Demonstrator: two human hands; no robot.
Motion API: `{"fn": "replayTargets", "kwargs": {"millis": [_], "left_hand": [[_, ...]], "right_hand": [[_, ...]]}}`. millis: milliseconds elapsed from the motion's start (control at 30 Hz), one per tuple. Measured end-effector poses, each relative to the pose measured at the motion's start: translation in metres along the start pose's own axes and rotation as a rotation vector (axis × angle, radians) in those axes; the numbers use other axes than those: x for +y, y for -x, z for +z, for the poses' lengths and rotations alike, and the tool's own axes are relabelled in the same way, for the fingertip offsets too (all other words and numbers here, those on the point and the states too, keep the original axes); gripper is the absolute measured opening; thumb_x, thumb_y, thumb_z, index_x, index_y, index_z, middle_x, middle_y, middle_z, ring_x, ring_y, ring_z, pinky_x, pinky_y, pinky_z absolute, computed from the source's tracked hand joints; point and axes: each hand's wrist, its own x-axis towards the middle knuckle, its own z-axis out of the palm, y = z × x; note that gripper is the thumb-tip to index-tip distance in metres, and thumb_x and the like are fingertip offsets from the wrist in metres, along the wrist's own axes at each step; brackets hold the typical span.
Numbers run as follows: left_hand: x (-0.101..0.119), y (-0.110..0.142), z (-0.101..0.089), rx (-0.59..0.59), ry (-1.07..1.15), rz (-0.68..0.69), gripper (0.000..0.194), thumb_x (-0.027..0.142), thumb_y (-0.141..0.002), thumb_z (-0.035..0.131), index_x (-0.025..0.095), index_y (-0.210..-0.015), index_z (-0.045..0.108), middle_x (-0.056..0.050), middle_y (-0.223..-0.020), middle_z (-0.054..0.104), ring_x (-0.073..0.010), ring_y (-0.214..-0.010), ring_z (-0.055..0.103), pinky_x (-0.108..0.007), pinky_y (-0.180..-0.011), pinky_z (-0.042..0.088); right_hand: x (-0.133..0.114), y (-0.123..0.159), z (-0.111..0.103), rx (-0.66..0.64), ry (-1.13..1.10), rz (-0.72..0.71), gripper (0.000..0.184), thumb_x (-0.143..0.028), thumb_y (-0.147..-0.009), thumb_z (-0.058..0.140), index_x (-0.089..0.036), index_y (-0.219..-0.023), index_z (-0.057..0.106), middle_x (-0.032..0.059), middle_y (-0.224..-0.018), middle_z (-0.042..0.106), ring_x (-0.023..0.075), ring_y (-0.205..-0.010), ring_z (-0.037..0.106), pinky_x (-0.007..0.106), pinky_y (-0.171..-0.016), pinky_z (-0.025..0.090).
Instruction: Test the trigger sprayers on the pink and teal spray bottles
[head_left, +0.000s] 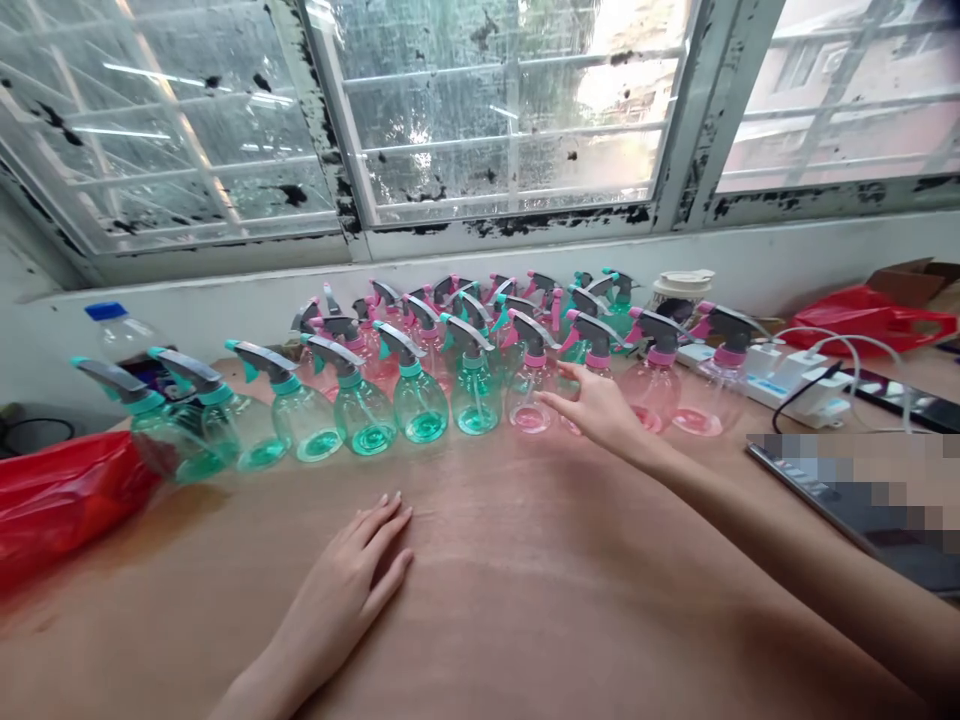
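Observation:
A front row of clear spray bottles crosses the table, green ones such as this green spray bottle [424, 410] at the left and middle, pink ones at the right. My right hand [596, 405] reaches into the pink end, its thumb and finger stretched apart at the side of a pink spray bottle [531, 395]; whether they touch it I cannot tell. Behind that hand stands another pink spray bottle [598, 350], partly covered. My left hand [349, 565] lies flat on the table [480, 600] with its fingers loosely spread, holding nothing.
More green and pink spray bottles crowd behind the front row. To the left are a red plastic bag [67, 505] and a blue-capped drink bottle [112, 335]. At the right lie a power strip [802, 395] with cables, a dark flat device [847, 520] and another red bag [870, 318].

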Motion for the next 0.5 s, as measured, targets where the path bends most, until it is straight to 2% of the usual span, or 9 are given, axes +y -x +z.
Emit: {"fn": "replayTargets", "kwargs": {"millis": [67, 133, 333, 500], "left_hand": [[0.002, 0.000, -0.001, -0.002, -0.008, -0.002, 0.041, 0.042, -0.100, 0.042, 0.021, -0.131, 0.060, -0.008, -0.139, 0.058, -0.0293, -0.130, 0.052, -0.047, -0.109, 0.041], [0.004, 0.000, -0.002, -0.008, -0.017, 0.000, 0.040, 0.039, -0.100, 0.042, 0.021, -0.131, 0.059, -0.009, -0.139, 0.058, -0.0292, -0.129, 0.052, -0.048, -0.109, 0.040], [0.005, -0.001, -0.005, -0.030, -0.021, 0.004, 0.039, 0.038, -0.100, 0.043, 0.020, -0.132, 0.058, -0.010, -0.140, 0.057, -0.0294, -0.130, 0.051, -0.049, -0.108, 0.041], [0.006, -0.001, -0.005, -0.039, -0.017, -0.010, 0.039, 0.039, -0.101, 0.041, 0.021, -0.131, 0.059, -0.009, -0.141, 0.056, -0.0291, -0.131, 0.050, -0.048, -0.109, 0.041]], "right_hand": [[-0.003, -0.007, 0.009, 0.002, 0.011, -0.001, 0.063, -0.037, -0.081, 0.070, -0.008, -0.134, 0.053, 0.0211, -0.134, 0.060, 0.0361, -0.124, 0.057, 0.049, -0.103, 0.045], [-0.004, -0.014, 0.017, 0.000, 0.015, -0.002, 0.064, -0.038, -0.081, 0.069, -0.007, -0.135, 0.052, 0.0226, -0.133, 0.060, 0.0365, -0.126, 0.055, 0.049, -0.103, 0.044], [0.002, -0.023, 0.032, 0.004, 0.027, -0.031, 0.060, -0.040, -0.083, 0.067, -0.006, -0.131, 0.053, 0.0219, -0.125, 0.064, 0.0346, -0.118, 0.061, 0.045, -0.098, 0.048], [0.006, -0.024, 0.035, 0.010, 0.054, -0.046, 0.057, -0.043, -0.084, 0.066, -0.008, -0.128, 0.056, 0.0212, -0.121, 0.064, 0.0336, -0.113, 0.063, 0.044, -0.095, 0.048]]}}
